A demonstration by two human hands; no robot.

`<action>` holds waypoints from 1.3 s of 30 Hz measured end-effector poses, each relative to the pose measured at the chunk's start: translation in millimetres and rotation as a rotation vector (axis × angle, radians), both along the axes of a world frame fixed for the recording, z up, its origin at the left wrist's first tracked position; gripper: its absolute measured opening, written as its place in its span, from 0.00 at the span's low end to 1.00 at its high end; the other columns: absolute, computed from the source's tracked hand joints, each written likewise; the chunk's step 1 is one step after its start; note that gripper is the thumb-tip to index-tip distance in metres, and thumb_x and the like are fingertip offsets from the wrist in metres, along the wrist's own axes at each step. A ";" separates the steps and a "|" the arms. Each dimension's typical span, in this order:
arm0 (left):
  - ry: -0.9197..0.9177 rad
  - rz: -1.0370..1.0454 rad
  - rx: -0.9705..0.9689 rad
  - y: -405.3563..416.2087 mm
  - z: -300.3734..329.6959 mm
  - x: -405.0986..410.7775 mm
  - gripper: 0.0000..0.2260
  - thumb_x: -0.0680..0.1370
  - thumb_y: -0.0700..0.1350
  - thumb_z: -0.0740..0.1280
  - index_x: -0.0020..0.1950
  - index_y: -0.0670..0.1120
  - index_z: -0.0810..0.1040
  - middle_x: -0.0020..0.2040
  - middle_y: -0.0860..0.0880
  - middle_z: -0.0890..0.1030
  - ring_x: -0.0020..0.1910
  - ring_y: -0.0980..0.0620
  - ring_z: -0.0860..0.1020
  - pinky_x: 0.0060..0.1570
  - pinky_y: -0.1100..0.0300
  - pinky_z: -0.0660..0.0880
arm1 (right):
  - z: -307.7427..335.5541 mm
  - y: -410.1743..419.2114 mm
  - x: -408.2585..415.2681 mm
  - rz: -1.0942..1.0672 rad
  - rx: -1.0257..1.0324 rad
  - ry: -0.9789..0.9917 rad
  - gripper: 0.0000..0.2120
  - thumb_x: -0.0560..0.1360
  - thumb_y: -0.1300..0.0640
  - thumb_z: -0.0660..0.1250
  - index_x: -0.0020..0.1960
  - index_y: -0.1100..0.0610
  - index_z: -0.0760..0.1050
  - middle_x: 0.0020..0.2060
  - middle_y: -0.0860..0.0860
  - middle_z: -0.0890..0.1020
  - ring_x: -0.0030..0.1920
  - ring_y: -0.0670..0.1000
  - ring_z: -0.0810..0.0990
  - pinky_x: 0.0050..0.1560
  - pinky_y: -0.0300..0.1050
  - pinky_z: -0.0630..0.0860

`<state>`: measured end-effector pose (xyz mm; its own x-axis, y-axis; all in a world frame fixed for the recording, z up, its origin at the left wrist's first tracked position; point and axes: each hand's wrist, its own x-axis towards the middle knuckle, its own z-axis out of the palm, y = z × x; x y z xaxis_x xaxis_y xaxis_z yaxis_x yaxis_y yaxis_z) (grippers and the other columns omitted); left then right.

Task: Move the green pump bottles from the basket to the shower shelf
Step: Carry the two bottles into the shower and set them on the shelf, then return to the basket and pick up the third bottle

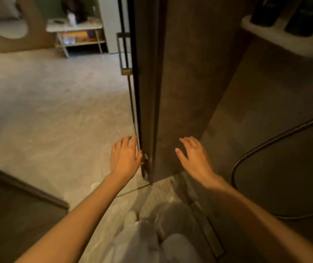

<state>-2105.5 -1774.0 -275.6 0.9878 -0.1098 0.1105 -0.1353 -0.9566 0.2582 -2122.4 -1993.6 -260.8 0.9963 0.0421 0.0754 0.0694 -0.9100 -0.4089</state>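
Observation:
My left hand (125, 156) is open with fingers spread, held beside the edge of a dark glass shower door (133, 95). My right hand (194, 155) is also open and holds nothing, in front of the brown wall panel (186, 82). At the top right a pale shower shelf (277, 39) carries two dark bottles (303, 16), cut off by the frame; their colour is hard to tell. No basket is in view.
A black shower hose (261, 150) loops at the right. A small table with a lower shelf (76, 35) stands far back on the stone floor (57, 111). A dark ledge (19, 202) sits at the lower left. My legs in light clothing show below.

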 end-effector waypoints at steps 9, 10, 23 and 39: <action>0.170 0.345 0.094 128.3 -28.3 -43.9 0.21 0.77 0.49 0.58 0.69 0.45 0.68 0.67 0.44 0.72 0.65 0.44 0.69 0.64 0.51 0.63 | -26.9 132.8 24.8 0.358 -0.068 0.184 0.25 0.80 0.48 0.55 0.73 0.59 0.62 0.70 0.55 0.70 0.72 0.54 0.63 0.70 0.48 0.62; 0.171 0.372 0.095 141.9 -26.9 -42.3 0.21 0.77 0.50 0.58 0.69 0.45 0.68 0.67 0.44 0.72 0.65 0.43 0.69 0.64 0.51 0.63 | -25.0 149.0 31.2 0.387 -0.077 0.180 0.25 0.80 0.47 0.55 0.73 0.59 0.62 0.70 0.55 0.70 0.71 0.54 0.64 0.69 0.47 0.61; 0.024 0.482 0.077 321.5 24.8 55.0 0.21 0.77 0.54 0.57 0.66 0.46 0.70 0.65 0.44 0.74 0.63 0.43 0.71 0.61 0.50 0.65 | 27.2 340.7 171.0 0.434 -0.062 0.014 0.21 0.79 0.50 0.58 0.69 0.59 0.69 0.66 0.58 0.73 0.67 0.58 0.69 0.65 0.50 0.66; 0.225 0.621 0.017 421.8 -49.2 225.2 0.20 0.79 0.53 0.56 0.68 0.46 0.69 0.67 0.45 0.72 0.65 0.44 0.68 0.63 0.51 0.64 | -54.1 453.1 363.0 0.513 -0.088 0.162 0.20 0.79 0.51 0.59 0.67 0.58 0.69 0.64 0.57 0.75 0.65 0.58 0.70 0.63 0.50 0.67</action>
<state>-1880.3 -1352.3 -324.8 0.8670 0.4877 -0.1025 0.4982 -0.8437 0.1999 -1759.4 -1540.5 -314.9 0.8446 0.5254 -0.1031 0.4563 -0.8070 -0.3749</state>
